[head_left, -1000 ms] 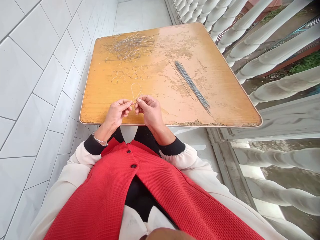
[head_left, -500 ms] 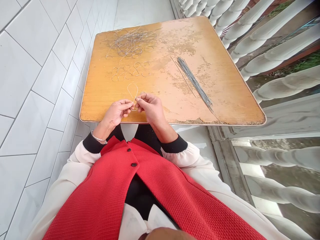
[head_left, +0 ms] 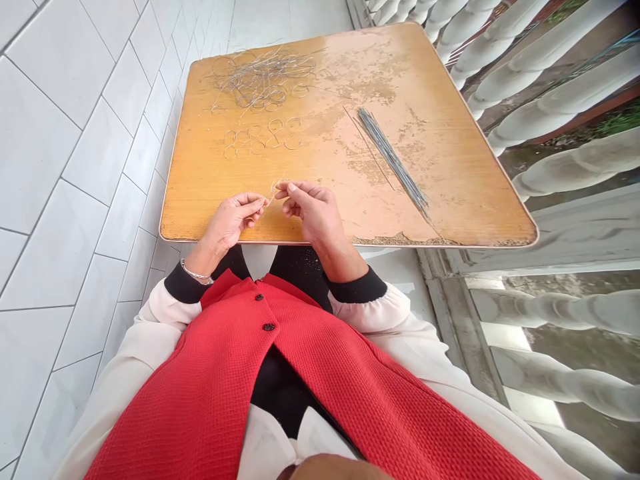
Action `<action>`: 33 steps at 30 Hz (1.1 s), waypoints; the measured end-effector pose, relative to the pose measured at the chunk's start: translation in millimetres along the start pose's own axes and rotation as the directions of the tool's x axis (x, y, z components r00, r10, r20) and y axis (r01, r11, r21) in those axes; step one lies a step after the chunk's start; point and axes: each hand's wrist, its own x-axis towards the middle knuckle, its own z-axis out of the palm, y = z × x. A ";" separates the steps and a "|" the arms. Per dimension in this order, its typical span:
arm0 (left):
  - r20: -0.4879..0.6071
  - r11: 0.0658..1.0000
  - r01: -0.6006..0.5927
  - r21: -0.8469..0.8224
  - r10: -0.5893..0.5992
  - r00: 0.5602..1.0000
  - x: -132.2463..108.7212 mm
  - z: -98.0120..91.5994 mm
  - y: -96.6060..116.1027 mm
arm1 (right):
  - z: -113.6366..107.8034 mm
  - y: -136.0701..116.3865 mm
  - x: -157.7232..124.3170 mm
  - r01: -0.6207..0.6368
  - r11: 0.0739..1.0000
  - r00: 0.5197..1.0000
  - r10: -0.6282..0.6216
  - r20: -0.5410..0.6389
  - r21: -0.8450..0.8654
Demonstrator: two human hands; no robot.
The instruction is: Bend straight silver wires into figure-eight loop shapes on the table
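Over the near edge of a worn wooden table (head_left: 450,173), my left hand (head_left: 231,220) and my right hand (head_left: 311,210) face each other. Both pinch a thin bent wire piece (head_left: 273,189) between thumb and fingertips; the wire is blurred and hard to trace. Beyond my hands lies a short row of finished figure-eight wire loops (head_left: 261,138). A tangled heap of more bent wire shapes (head_left: 260,79) sits at the far left of the table. To the right, a bundle of straight wires (head_left: 393,160) lies diagonally.
A white tiled wall (head_left: 75,133) runs along the left. White balusters (head_left: 550,107) of a railing line the right side. My red vest (head_left: 280,393) and cream sleeves fill the bottom of the view.
The teardrop loop that stood above my fingertips has been drawn down into a small blurred shape between them. My right hand has shifted slightly right and my fingers have spread a little.
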 end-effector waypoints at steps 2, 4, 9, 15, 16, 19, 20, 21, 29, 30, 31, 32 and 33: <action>0.007 0.997 -0.033 0.067 0.033 0.999 1.0 -0.8 -1.2 | 0.3 -7.9 3.2 -0.081 0.997 0.997 0.081 0.017 -0.008; 0.004 0.977 -0.106 0.185 0.107 0.994 2.6 -2.1 -3.8 | 3.0 -15.5 5.9 -0.168 0.985 0.985 0.169 0.039 -0.027; 0.080 0.699 -0.427 0.573 0.471 0.878 6.6 -8.1 -13.0 | 9.7 -19.7 8.9 -0.182 0.983 0.983 0.182 0.001 -0.014; 0.179 0.579 -0.491 0.651 0.512 0.840 5.8 -11.8 -15.9 | 5.6 -9.7 12.6 -0.046 0.998 0.999 0.047 -0.019 0.050; 0.147 0.658 -0.445 0.608 0.457 0.877 5.1 -10.6 -15.4 | 4.9 -9.0 13.2 -0.041 0.998 0.999 0.042 -0.013 0.056; 0.053 0.849 -0.282 0.447 0.290 0.956 2.1 -4.6 -12.9 | 3.7 -7.5 14.7 -0.036 0.998 0.999 0.035 0.015 0.058; 0.027 0.884 -0.234 0.404 0.244 0.969 1.0 -2.3 -12.0 | 3.4 -6.9 15.2 -0.033 0.998 0.999 0.032 0.023 0.057; 0.001 0.909 -0.193 0.369 0.207 0.978 -0.1 -0.2 -11.3 | 3.0 -6.2 15.7 -0.030 0.998 0.999 0.028 0.029 0.054; -0.090 0.986 -0.028 0.167 0.044 0.995 -0.1 3.5 -13.0 | 1.2 -2.3 18.8 -0.028 0.999 0.998 0.026 0.064 0.029; -0.086 0.988 -0.025 0.151 0.039 0.996 0.0 3.5 -13.6 | 1.5 -2.8 18.8 -0.029 0.999 0.998 0.028 0.061 0.025; -0.082 0.989 -0.032 0.141 0.044 0.996 -0.2 3.6 -14.3 | 1.7 -3.5 18.7 -0.036 0.999 0.998 0.034 0.058 0.025; -0.079 0.989 -0.045 0.141 0.056 0.995 -0.6 3.9 -14.7 | 2.0 -4.3 18.5 -0.047 0.999 0.997 0.046 0.054 0.025; -0.078 0.987 -0.063 0.148 0.075 0.994 -1.3 4.3 -15.0 | 2.2 -5.2 18.2 -0.063 0.998 0.997 0.062 0.049 0.026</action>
